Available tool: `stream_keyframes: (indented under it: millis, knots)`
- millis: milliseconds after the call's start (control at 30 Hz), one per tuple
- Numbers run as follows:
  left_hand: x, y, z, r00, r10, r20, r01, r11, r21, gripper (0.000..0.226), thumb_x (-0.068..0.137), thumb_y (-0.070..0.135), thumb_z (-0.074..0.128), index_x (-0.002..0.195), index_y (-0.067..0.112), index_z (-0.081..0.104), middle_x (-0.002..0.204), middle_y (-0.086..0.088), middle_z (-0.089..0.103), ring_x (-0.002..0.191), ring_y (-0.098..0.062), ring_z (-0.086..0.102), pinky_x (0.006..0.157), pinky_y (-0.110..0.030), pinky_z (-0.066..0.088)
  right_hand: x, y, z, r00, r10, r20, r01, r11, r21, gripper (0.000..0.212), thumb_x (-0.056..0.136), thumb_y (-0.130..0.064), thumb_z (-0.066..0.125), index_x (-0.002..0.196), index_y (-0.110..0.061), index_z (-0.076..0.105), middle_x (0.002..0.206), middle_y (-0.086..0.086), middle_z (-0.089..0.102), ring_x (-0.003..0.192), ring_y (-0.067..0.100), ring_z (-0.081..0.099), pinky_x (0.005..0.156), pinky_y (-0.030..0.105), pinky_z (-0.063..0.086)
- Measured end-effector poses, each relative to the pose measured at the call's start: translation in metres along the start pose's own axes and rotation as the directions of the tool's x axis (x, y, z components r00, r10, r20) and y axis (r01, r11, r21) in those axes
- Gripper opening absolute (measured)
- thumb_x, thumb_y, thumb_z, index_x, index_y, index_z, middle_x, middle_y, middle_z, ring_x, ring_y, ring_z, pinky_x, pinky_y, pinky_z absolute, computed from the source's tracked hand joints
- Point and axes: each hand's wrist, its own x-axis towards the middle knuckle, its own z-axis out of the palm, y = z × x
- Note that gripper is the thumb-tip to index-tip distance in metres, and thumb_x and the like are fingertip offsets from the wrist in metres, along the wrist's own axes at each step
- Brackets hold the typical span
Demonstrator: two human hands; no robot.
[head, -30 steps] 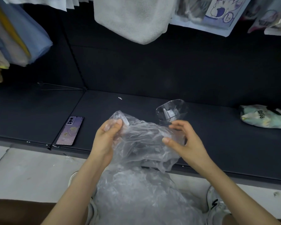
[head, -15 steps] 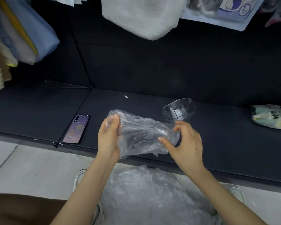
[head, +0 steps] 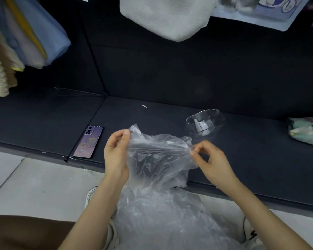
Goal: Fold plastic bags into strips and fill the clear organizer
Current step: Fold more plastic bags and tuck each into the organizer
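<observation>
A clear plastic bag is stretched between my two hands above the front edge of a dark shelf. My left hand pinches its left end between thumb and fingers. My right hand pinches the bunched right end. The lower part of the bag hangs loose. The clear organizer stands on the shelf just beyond my right hand, with a white piece inside it. A heap of more clear plastic bags lies below, between my arms.
A phone in a purple case lies on the shelf to the left. A pale printed packet sits at the far right. A white towel and coloured cloths hang above. Grey floor lies in front of the shelf.
My hands have moved apart and pulled the crumpled bag taut into a wider band; more of it now hangs down toward the heap.
</observation>
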Motion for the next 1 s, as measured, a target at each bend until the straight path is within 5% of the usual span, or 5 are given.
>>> stream_keyframes:
  millis: [333, 433, 533, 667, 1000]
  knots:
    - [0.011, -0.003, -0.019, 0.987, 0.029, -0.156, 0.002, 0.981, 0.196, 0.013, 0.095, 0.025, 0.061, 0.083, 0.021, 0.058, 0.083, 0.007, 0.057, 0.082, -0.011, 0.055, 0.081, -0.026, 0.042, 0.009, -0.016, 0.002, 0.979, 0.117, 0.166, -0.171, 0.919, 0.357, 0.014, 0.076, -0.004, 0.077, 0.085, -0.011, 0.068, 0.073, -0.004, 0.064, 0.07, 0.006, 0.059, 0.07, 0.017, 0.05]
    - [0.013, 0.009, -0.023, 0.854, 0.506, -0.123, -0.235, 0.586, 0.775, 0.035, 0.087, 0.042, 0.055, 0.094, 0.009, 0.061, 0.098, -0.01, 0.06, 0.097, -0.03, 0.054, 0.087, -0.038, 0.038, 0.015, -0.025, 0.002, 0.962, 0.099, 0.256, -0.185, 0.922, 0.339, 0.01, 0.075, -0.009, 0.079, 0.075, -0.016, 0.072, 0.073, -0.003, 0.07, 0.07, 0.007, 0.061, 0.07, 0.016, 0.05]
    - [-0.008, 0.03, 0.008, 0.648, 0.576, 0.498, -0.723, 0.259, 0.641, 0.044, 0.087, 0.047, 0.053, 0.104, 0.009, 0.064, 0.106, -0.004, 0.062, 0.102, -0.017, 0.053, 0.09, -0.028, 0.036, 0.021, -0.036, 0.004, 0.95, 0.056, 0.307, -0.151, 0.943, 0.296, 0.009, 0.075, -0.012, 0.079, 0.072, -0.017, 0.073, 0.074, -0.002, 0.071, 0.072, 0.008, 0.063, 0.072, 0.017, 0.05]
    - [-0.028, 0.014, 0.033, 0.634, 0.087, 0.768, -0.688, 0.517, 0.509, 0.055, 0.075, 0.065, 0.058, 0.113, 0.025, 0.062, 0.098, 0.021, 0.065, 0.097, 0.001, 0.061, 0.082, -0.012, 0.045, 0.029, -0.045, 0.003, 0.959, 0.024, 0.284, -0.125, 0.931, 0.342, 0.005, 0.086, -0.012, 0.07, 0.081, -0.009, 0.07, 0.085, 0.012, 0.072, 0.079, 0.021, 0.067, 0.079, 0.03, 0.052]
    - [-0.019, -0.005, 0.024, 0.783, 0.058, 0.62, -0.461, 0.723, 0.514, 0.02, 0.073, 0.046, 0.076, 0.084, 0.032, 0.067, 0.08, 0.016, 0.068, 0.076, -0.006, 0.063, 0.069, -0.018, 0.047, 0.031, -0.036, -0.021, 0.999, 0.045, -0.03, -0.032, 0.938, 0.344, 0.01, 0.087, -0.016, 0.067, 0.096, -0.021, 0.068, 0.076, -0.012, 0.068, 0.068, -0.003, 0.06, 0.07, 0.011, 0.045]
